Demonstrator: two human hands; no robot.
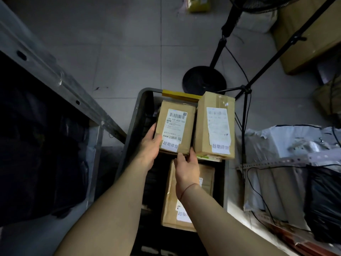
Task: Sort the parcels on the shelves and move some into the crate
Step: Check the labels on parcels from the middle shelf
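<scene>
Hands first: the right hand (186, 168) and left hand (150, 145) both grip one cardboard parcel (175, 126) over the dark crate (136, 115). Three labelled parcels show in the crate: a flat one (171, 206) partly hidden under the right wrist, the held one, and a taller box (215, 124) just beside it. Beyond stands one black fan base (203, 80), its top cut off.

Both arms outstretched, left hand (150, 145) and right hand (186, 169) gripping.
</scene>
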